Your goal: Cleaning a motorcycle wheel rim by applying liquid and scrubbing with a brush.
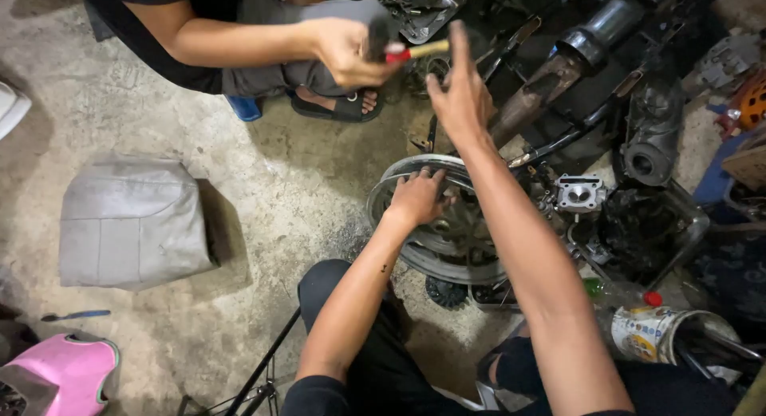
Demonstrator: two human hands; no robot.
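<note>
Two hands work at a bare wheel rim (415,252) on the concrete floor (263,185). Left hand (416,197) rests flat on the rim, unclenched. Right hand (459,93) is raised, fingers spread, grasping nothing. Another person's hand (345,51) grips a red-and-yellow tool (416,51) just beside it. A grey seat (132,222) lies well apart; engine parts (630,201) crowd the rim's far side.

A person's left hand (415,197) rests flat on a wheel rim (399,185) lying on the concrete floor (263,185), while the right hand (459,97) is raised open toward a co-worker's hand (347,53) gripping a tool with a red-and-yellow handle (416,51). A grey seat (132,223) lies nearby.
</note>
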